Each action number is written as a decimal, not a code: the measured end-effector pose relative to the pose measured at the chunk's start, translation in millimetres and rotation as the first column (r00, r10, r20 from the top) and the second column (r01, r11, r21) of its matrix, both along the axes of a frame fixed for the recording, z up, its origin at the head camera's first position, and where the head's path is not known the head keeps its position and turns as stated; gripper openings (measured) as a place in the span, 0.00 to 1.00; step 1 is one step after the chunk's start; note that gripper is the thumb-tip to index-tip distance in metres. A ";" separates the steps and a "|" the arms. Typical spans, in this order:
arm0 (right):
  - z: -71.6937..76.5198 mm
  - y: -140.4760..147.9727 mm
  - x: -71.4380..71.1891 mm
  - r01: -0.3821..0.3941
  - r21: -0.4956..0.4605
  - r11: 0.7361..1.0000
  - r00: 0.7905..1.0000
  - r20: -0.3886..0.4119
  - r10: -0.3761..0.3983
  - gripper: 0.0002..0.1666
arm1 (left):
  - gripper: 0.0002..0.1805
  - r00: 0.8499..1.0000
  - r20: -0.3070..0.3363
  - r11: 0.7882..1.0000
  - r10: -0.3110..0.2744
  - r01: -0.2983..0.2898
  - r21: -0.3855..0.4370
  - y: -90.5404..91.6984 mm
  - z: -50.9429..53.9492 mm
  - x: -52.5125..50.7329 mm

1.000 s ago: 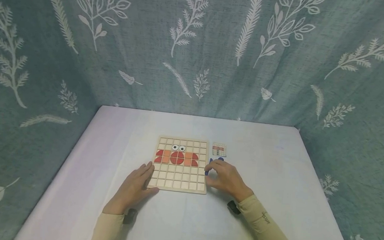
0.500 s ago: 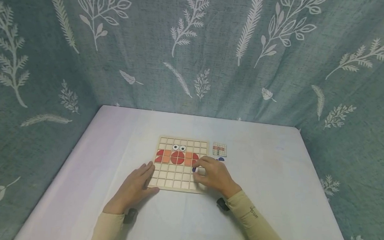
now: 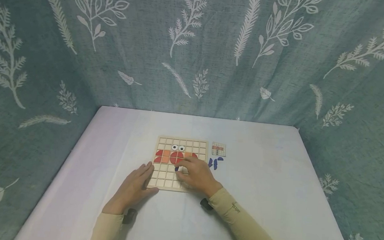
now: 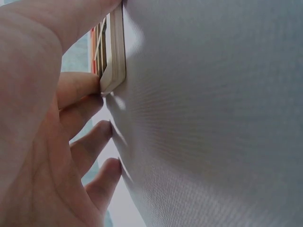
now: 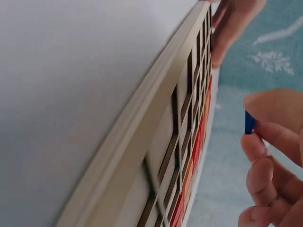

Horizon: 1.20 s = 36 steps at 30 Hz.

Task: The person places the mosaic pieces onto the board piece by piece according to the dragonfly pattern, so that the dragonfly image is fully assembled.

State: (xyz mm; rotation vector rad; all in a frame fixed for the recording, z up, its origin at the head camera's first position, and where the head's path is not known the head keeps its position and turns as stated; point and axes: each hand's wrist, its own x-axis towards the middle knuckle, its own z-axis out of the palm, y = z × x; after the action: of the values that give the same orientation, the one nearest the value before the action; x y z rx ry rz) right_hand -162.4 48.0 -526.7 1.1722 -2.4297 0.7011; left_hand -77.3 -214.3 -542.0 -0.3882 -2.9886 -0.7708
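A wooden grid board (image 3: pixel 171 183) lies on the table. Set in its cells are red quarter-circle tiles (image 3: pixel 174 158), orange square tiles (image 3: pixel 166 156) and two eye tiles (image 3: pixel 178 148). My left hand (image 3: pixel 134 188) rests against the board's lower left corner. In the left wrist view, that hand's fingers (image 4: pixel 90 146) are spread and touch the board edge and cloth. My right hand (image 3: pixel 198 174) is over the board's middle, pinching a small blue tile (image 5: pixel 249 122) between thumb and finger. In the right wrist view, the blue tile is held clear of the grid. The hand covers some right-hand cells.
Several blue tiles (image 3: pixel 215 164) lie on the white table right of the board. Behind them is a small pattern card (image 3: pixel 218 149) with a printed grid. A green leaf-patterned curtain (image 3: pixel 195 55) stands at the table's back and sides.
My right hand has moved left from beside the board to over its middle, carrying the blue tile. The loose blue tiles have come into fuller view. My left hand has stayed in place.
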 end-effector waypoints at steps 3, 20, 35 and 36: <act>1.1 -11.1 -0.8 -0.007 0.032 0.999 0.999 0.031 0.006 0.11 | 0.47 1.000 0.001 1.000 -0.003 0.003 0.001 -0.6 0.0 0.7; 4.1 -28.5 -14.8 0.001 0.239 0.971 0.984 0.173 -0.043 0.03 | 0.46 1.000 0.001 1.000 -0.001 0.001 0.008 2.4 3.9 2.3; 4.9 -30.2 -12.3 0.038 0.297 0.954 0.993 0.100 -0.071 0.04 | 0.46 1.000 0.001 1.000 0.003 -0.003 0.007 2.5 2.3 2.1; 4.8 -30.2 -12.1 0.041 0.296 0.954 0.993 0.093 -0.071 0.04 | 0.47 1.000 0.000 1.000 0.003 -0.003 0.009 2.5 2.1 2.0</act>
State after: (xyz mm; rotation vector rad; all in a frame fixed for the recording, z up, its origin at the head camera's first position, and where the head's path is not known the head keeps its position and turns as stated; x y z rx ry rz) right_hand -174.6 17.8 -521.9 1.1933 -2.7127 0.3993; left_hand -75.2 -211.9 -539.9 -0.3835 -2.9838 -0.7832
